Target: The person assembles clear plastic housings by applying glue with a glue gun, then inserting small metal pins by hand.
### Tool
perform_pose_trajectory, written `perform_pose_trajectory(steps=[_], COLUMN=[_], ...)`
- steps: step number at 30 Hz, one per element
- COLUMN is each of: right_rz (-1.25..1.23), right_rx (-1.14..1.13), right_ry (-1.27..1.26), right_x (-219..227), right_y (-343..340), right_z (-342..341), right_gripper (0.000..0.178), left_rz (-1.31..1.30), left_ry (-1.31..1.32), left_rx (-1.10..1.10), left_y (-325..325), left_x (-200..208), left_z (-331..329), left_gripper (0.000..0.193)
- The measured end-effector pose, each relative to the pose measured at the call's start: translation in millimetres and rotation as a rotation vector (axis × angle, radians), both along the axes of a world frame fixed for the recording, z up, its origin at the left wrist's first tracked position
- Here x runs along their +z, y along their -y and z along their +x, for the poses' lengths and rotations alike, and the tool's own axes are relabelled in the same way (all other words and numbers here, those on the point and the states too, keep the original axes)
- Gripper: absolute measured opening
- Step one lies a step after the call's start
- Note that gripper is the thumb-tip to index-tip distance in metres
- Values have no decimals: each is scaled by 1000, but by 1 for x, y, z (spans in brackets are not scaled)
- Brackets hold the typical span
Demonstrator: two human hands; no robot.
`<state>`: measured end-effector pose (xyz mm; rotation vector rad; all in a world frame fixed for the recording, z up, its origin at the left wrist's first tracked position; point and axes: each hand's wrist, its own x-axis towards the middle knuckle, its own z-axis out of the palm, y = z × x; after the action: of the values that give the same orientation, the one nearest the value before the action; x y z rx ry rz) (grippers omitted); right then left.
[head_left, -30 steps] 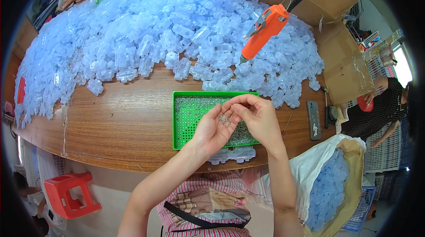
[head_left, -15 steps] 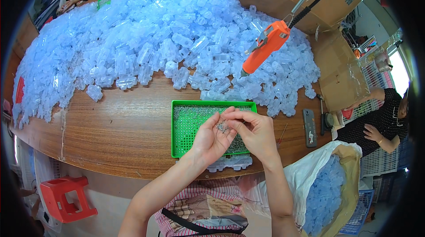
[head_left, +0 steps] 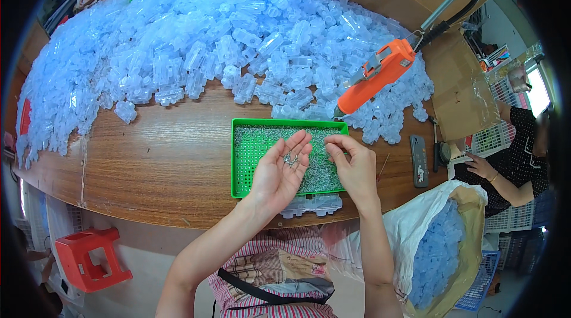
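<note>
Left hand [head_left: 278,174] is a wide cup, probably so the screws [head_left: 291,159] don't roll off; right hand [head_left: 353,166] is pinched narrow over the green tray [head_left: 246,164].

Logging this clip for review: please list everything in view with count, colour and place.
table: one, brown, centre
tray: one, green, table's near side
small metal pieces: many, silvery, tray and left hand
plastic parts: uncountable heap, clear bluish, far table; few before tray
power tool: one, orange, above heap's right
phone: one, grey, table's right
round item: one, black, by phone
cardboard: several panels, brown, upper right
sack: one, white, lower right
crates: several, blue and white, right
stool: one, red, lower left
co-workers: at least two, patterned clothing, upper left and right
striped garment: one, pink, lower centre
left hand: one, bare, palm up over tray
right hand: one, bare, fingers curled over tray's right side
</note>
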<state>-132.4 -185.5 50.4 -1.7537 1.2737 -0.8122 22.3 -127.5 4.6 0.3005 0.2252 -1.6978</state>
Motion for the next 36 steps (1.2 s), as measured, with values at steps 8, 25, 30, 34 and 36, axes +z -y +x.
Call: perform_pose_trajectory(steps=[8, 25, 30, 34, 36], right_rz=[-495, -456, -428, -463, -472], right_rx=[148, 117, 65, 49, 43], right_ry=[-222, -213, -225, -316, -326], right_x=[15, -8, -2, 7, 7], right_y=[-35, -37, -45, -51, -50], right_z=[14, 12, 10, 14, 14], right_gripper=[12, 11, 12, 12, 12], left_rz=[-44, -54, -63, -51, -47], left_ry=[-46, -119, -81, 20, 39], left_rx=[-41, -62, -57, -59, -38], left_y=[-11, -15, -17, -17, -18], left_x=[11, 19, 18, 20, 22], left_z=[-2, -14, -15, -16, -18], left_gripper=[45, 46, 45, 45, 46])
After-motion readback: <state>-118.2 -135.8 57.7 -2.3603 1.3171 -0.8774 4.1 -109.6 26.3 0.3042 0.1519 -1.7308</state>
